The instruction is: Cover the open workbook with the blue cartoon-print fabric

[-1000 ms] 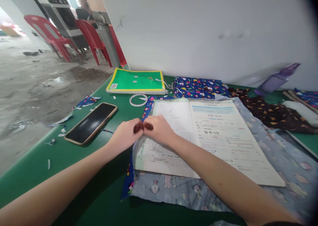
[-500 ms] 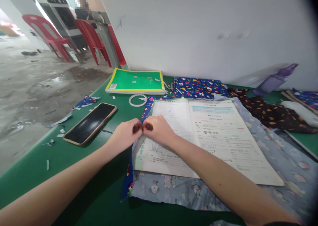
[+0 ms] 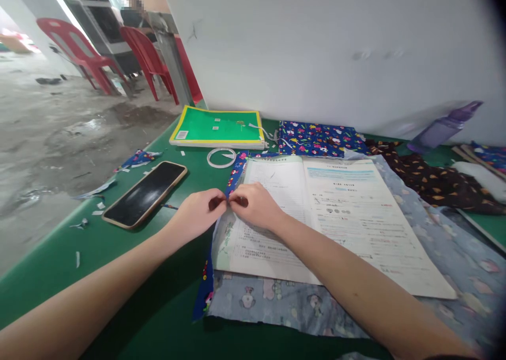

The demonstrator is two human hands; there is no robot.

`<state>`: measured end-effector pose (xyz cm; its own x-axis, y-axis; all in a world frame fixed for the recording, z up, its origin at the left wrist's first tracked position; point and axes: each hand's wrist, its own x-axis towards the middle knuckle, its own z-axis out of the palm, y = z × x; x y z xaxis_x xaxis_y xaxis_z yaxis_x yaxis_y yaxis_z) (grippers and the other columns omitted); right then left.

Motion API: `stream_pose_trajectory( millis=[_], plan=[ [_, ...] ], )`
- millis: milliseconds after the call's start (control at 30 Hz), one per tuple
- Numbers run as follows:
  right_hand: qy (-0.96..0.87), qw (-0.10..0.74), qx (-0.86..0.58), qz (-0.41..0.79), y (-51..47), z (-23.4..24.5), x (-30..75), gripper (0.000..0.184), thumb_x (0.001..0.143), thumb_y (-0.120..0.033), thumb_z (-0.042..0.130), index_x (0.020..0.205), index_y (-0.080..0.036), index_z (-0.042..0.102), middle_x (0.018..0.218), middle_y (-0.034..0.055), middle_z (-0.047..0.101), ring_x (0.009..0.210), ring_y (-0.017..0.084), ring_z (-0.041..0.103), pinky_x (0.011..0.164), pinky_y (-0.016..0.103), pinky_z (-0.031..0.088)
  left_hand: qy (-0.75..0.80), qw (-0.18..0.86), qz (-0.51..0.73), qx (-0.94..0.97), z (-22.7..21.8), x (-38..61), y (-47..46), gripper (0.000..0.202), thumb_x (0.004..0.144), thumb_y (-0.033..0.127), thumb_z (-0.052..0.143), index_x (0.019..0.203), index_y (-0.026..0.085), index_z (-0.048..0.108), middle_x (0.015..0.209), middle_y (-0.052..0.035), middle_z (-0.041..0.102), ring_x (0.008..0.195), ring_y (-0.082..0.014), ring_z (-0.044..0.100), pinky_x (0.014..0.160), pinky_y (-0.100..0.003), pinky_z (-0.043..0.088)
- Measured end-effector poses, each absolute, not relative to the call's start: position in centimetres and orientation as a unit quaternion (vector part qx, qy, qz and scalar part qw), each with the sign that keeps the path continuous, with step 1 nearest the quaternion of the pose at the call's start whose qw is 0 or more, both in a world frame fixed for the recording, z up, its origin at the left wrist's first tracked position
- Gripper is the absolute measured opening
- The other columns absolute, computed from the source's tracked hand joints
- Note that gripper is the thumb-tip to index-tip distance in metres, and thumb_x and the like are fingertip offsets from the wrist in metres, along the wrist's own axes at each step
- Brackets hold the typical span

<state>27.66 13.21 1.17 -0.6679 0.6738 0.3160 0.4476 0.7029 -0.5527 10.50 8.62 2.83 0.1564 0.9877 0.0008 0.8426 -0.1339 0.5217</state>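
Observation:
An open workbook (image 3: 356, 202) lies on a patterned sheet (image 3: 272, 297), whose pale grey-blue reverse faces up. Along the workbook's left side the sheet is folded over, showing a dark blue cartoon print. My left hand (image 3: 197, 212) is closed in a pinch at this folded edge, just outside the page. My right hand (image 3: 256, 204) rests over the left page, its thumb and fingers pinching the same edge. The fingertips of both hands meet there and hide the exact spot they grip.
A phone (image 3: 146, 194) lies left, near cloth or paper scraps (image 3: 138, 158). Behind are a tape roll (image 3: 221, 158), a green book (image 3: 221, 128) and a blue patterned piece (image 3: 320, 137). A purple spray bottle (image 3: 438, 133) and brown cloth (image 3: 430, 183) sit right. A person sits beyond red chairs (image 3: 144, 54).
Both hands keep their pinch at the folded edge, with only slight finger movement. The whole view has shifted a little.

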Motion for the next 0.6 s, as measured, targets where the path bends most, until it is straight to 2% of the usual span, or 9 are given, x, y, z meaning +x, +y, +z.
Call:
stream_pose_trajectory(
  millis=[233,600],
  plan=[
    [-0.883,0.256,-0.328,0.215,13.23,1.09,27.64,0.014,0.080,-0.019,0.052,0.078,-0.019,0.066,0.076,-0.0016,0.064,0.067,0.010,0.051,0.076,0.029,0.031,0.634,0.221,0.192,0.716,2.79,10.19,8.87,0.032,0.087,0.040,0.038,0.083,0.020,0.062,0.074,-0.0013,0.066,0.068,-0.0172,0.057,0.062,-0.026,0.037],
    [-0.891,0.248,-0.327,0.193,13.55,0.37,27.40,0.016,0.085,-0.025,0.053,0.078,-0.020,0.067,0.080,-0.0019,0.068,0.074,0.011,0.055,0.079,0.031,0.027,0.623,0.233,0.189,0.723,2.74,10.10,9.03,0.026,0.084,0.038,0.044,0.080,0.019,0.062,0.072,0.0004,0.066,0.064,-0.0146,0.056,0.061,-0.025,0.038]
  ],
)
